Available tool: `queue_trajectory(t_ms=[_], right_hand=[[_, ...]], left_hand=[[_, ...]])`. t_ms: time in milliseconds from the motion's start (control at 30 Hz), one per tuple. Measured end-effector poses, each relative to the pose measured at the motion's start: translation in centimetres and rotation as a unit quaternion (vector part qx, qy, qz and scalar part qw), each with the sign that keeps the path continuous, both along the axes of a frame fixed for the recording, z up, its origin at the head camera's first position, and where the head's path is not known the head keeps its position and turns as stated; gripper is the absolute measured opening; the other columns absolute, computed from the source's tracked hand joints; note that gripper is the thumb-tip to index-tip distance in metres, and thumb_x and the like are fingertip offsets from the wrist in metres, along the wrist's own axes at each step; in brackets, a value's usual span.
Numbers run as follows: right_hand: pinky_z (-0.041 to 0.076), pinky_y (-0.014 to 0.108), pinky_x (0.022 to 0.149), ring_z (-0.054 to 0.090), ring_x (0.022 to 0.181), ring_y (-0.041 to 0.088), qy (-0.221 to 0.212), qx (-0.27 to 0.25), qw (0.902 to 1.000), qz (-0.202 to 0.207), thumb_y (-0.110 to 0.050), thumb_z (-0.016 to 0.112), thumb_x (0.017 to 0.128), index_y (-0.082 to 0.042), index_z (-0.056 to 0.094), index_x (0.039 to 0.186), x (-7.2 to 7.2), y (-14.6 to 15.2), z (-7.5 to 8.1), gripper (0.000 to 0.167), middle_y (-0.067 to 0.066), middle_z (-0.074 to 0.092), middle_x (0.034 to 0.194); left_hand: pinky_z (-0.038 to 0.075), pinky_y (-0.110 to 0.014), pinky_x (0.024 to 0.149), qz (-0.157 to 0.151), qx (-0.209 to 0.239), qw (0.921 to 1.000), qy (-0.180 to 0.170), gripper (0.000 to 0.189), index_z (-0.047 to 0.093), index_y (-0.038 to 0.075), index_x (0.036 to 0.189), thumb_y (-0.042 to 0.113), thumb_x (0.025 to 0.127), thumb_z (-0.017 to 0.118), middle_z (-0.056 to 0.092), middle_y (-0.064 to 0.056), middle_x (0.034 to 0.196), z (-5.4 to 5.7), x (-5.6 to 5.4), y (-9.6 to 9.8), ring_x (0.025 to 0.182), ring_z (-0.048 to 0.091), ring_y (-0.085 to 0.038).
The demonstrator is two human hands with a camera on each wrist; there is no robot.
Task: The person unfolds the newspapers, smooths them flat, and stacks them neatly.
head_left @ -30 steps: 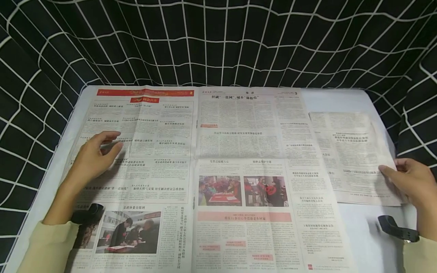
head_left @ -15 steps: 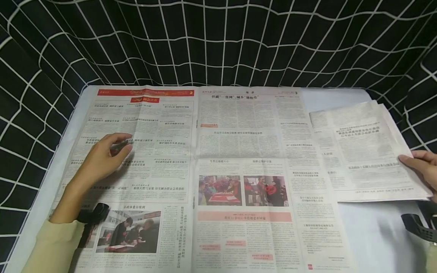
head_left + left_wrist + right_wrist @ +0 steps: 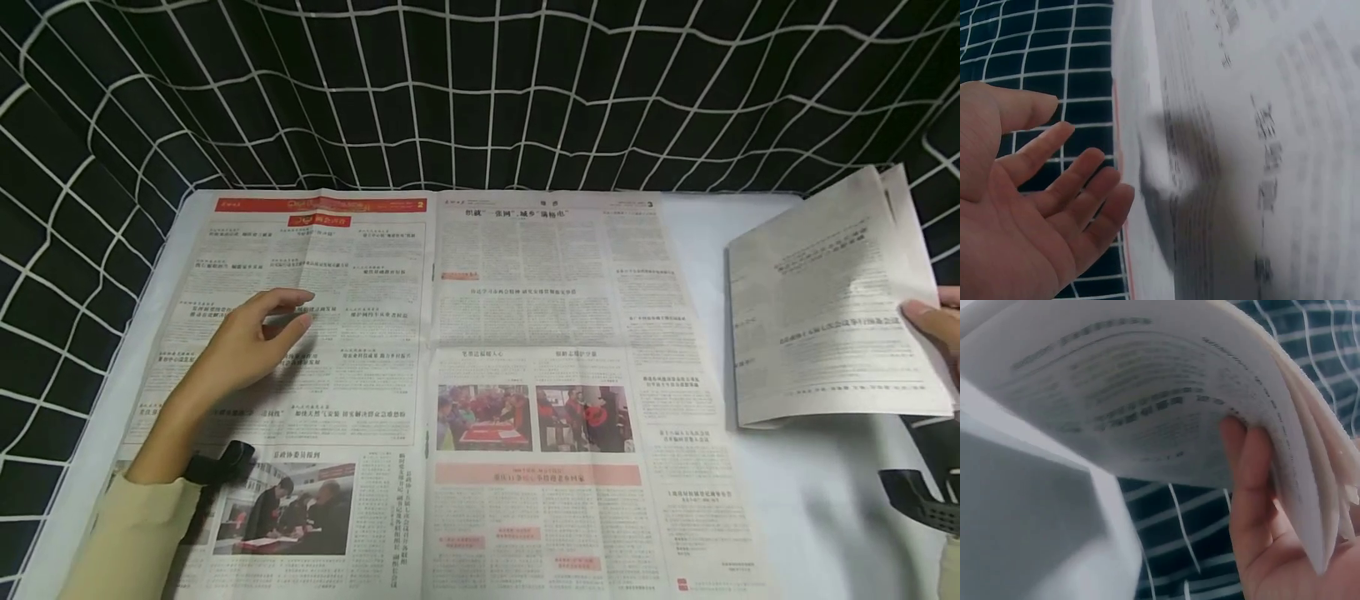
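A large newspaper spread lies unfolded across the white table, with photos and red headline bands. Over its left page hovers my left hand, fingers relaxed and slightly bent; in the left wrist view that hand holds nothing. At the far right, my right hand pinches the edge of a folded newspaper, thumb on top. The folded paper is lifted and tilted, its layers parting at the upper right. In the right wrist view the right hand's fingers press its underside, and the paper bows in a curve.
A black cloth with a white grid hangs behind and at both sides. The white tabletop shows right of the spread, under the folded paper's shadow. Dark wrist straps with cameras sit on both wrists.
My right hand has moved right and up, carrying the folded newspaper off the spread's right edge and tilting it. My left hand has shifted slightly right above the left page.
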State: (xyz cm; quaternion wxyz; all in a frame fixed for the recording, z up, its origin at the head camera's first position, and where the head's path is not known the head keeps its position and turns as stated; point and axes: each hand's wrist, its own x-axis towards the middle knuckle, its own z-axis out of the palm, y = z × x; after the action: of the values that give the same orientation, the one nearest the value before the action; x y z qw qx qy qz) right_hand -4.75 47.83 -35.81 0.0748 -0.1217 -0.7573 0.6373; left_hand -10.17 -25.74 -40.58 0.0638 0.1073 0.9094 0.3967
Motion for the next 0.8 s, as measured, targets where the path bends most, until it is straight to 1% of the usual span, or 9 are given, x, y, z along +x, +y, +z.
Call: queue_trajectory(t_ms=[100, 133, 200, 267, 333, 400, 467, 633, 800], right_hand=[[0.059, 0.018, 0.058, 0.078, 0.072, 0.006, 0.073, -0.125, 0.9893, 0.010, 0.003, 0.055, 0.106, -0.014, 0.066, 0.115, 0.4, -2.6, -0.1, 0.022, -0.007, 0.078, 0.095], [0.060, 0.020, 0.058, 0.079, 0.073, 0.008, 0.084, -0.148, 0.9853, 0.013, 0.006, 0.054, 0.105, -0.011, 0.066, 0.115, 0.5, -3.5, -0.1, 0.023, -0.004, 0.079, 0.098], [0.060, 0.022, 0.058, 0.080, 0.074, 0.009, 0.068, -0.150, 0.9862, 0.017, 0.007, 0.056, 0.104, -0.012, 0.064, 0.118, 0.7, -5.0, -0.3, 0.024, -0.005, 0.081, 0.099], [0.060, 0.023, 0.056, 0.079, 0.073, 0.008, 0.025, -0.115, 0.9928, 0.023, 0.005, 0.060, 0.103, -0.017, 0.060, 0.128, 0.9, -6.4, -0.6, 0.032, -0.011, 0.081, 0.100], [0.060, 0.024, 0.055, 0.078, 0.071, 0.006, -0.027, -0.066, 0.9966, 0.042, 0.001, 0.064, 0.102, -0.023, 0.050, 0.146, 1.1, -7.5, -1.2, 0.052, -0.018, 0.079, 0.100], [0.060, 0.023, 0.057, 0.077, 0.073, 0.005, -0.064, -0.037, 0.9945, 0.074, 0.001, 0.066, 0.101, -0.026, 0.033, 0.162, 1.2, -8.4, -2.0, 0.074, -0.020, 0.076, 0.101], [0.061, 0.022, 0.060, 0.077, 0.076, 0.004, -0.082, -0.012, 0.9903, 0.111, 0.001, 0.066, 0.101, -0.020, 0.019, 0.170, 1.3, -9.1, -2.8, 0.086, -0.019, 0.074, 0.103], [0.058, 0.019, 0.071, 0.071, 0.091, -0.003, -0.109, 0.092, 0.9776, 0.155, -0.017, 0.059, 0.109, -0.001, 0.031, 0.163, 1.5, -10.6, -4.0, 0.063, -0.025, 0.068, 0.111], [0.056, 0.018, 0.075, 0.065, 0.097, -0.007, -0.124, 0.158, 0.9686, 0.147, -0.027, 0.053, 0.112, 0.007, 0.031, 0.161, 1.4, -12.5, -4.4, 0.063, -0.032, 0.061, 0.114]], left_hand=[[0.048, -0.061, 0.112, -0.005, 0.010, 0.9999, -0.011, 0.044, 0.057, 0.004, 0.147, 0.028, 0.109, 0.059, 0.058, -0.023, 0.151, -0.2, -0.2, 0.6, 0.139, 0.056, -0.043], [0.048, -0.061, 0.112, -0.007, 0.012, 0.9998, -0.014, 0.044, 0.057, 0.004, 0.147, 0.027, 0.109, 0.059, 0.059, -0.023, 0.149, -0.3, -0.3, 0.9, 0.138, 0.057, -0.042], [0.048, -0.060, 0.112, -0.009, 0.014, 0.9997, -0.019, 0.044, 0.058, 0.004, 0.147, 0.028, 0.109, 0.059, 0.062, -0.023, 0.145, -0.5, -0.4, 1.3, 0.135, 0.059, -0.042], [0.048, -0.060, 0.112, -0.013, 0.013, 0.9996, -0.023, 0.043, 0.058, 0.004, 0.146, 0.027, 0.109, 0.059, 0.063, -0.023, 0.143, -0.7, -0.4, 1.8, 0.133, 0.061, -0.042], [0.048, -0.059, 0.112, -0.017, 0.012, 0.9994, -0.026, 0.043, 0.058, 0.004, 0.146, 0.026, 0.109, 0.059, 0.064, -0.023, 0.142, -0.8, -0.4, 2.2, 0.133, 0.061, -0.042], [0.047, -0.059, 0.114, -0.022, 0.013, 0.9993, -0.029, 0.043, 0.058, 0.004, 0.146, 0.025, 0.109, 0.060, 0.063, -0.022, 0.143, -0.9, -0.3, 2.6, 0.135, 0.061, -0.042], [0.047, -0.059, 0.115, -0.028, 0.016, 0.9989, -0.033, 0.043, 0.058, 0.004, 0.147, 0.025, 0.109, 0.060, 0.063, -0.021, 0.144, -0.8, -0.3, 3.1, 0.137, 0.060, -0.041], [0.048, -0.058, 0.114, -0.050, 0.024, 0.9976, -0.042, 0.044, 0.057, 0.006, 0.148, 0.026, 0.109, 0.060, 0.062, -0.018, 0.147, -0.3, -0.2, 4.8, 0.138, 0.059, -0.039], [0.050, -0.055, 0.113, -0.080, 0.041, 0.9948, -0.046, 0.043, 0.059, 0.007, 0.147, 0.026, 0.108, 0.062, 0.062, -0.014, 0.149, 0.3, 0.1, 7.8, 0.139, 0.060, -0.035]])
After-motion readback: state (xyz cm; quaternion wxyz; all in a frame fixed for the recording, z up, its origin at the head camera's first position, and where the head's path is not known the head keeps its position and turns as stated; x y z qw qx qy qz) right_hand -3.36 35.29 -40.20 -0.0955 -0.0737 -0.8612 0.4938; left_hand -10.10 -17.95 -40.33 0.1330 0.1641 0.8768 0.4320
